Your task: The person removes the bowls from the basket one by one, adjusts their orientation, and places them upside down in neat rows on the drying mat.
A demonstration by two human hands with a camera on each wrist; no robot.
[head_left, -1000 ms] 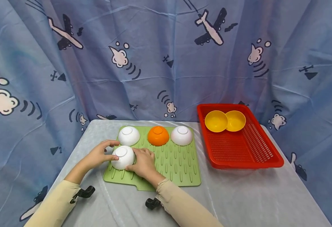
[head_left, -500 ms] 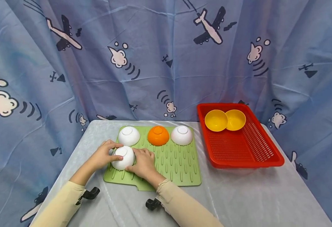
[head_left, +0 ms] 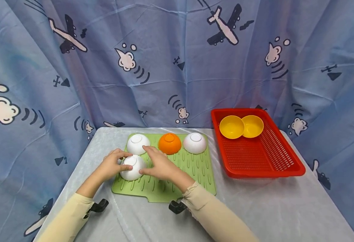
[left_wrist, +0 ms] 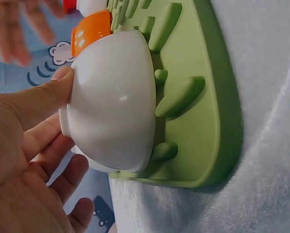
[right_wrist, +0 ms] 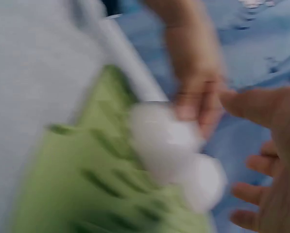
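A white bowl (head_left: 133, 168) sits upside down on the front left of the green drying mat (head_left: 195, 181). My left hand (head_left: 113, 164) pinches it near its foot, thumb on the near side and index finger at the back; in the left wrist view the other fingers of this hand (left_wrist: 33, 150) curl loosely off the bowl. My right hand (head_left: 160, 166) hovers just right of the bowl with fingers extended and spread, holding nothing. Behind stand another upturned white bowl (head_left: 136, 144), an orange bowl (head_left: 169, 144) and a pinkish-white bowl (head_left: 195, 144). The right wrist view is blurred.
To the right, a red basket (head_left: 225, 164) holds two yellow bowls (head_left: 231, 127), mouths up and overlapping. The table has a pale grey cloth (head_left: 249, 208). A blue curtain (head_left: 152, 94) with plane prints hangs behind the table.
My right hand has let go of the front white bowl and lifted a little to the right. My left hand has shifted slightly right onto the bowl, which stays on the mat.
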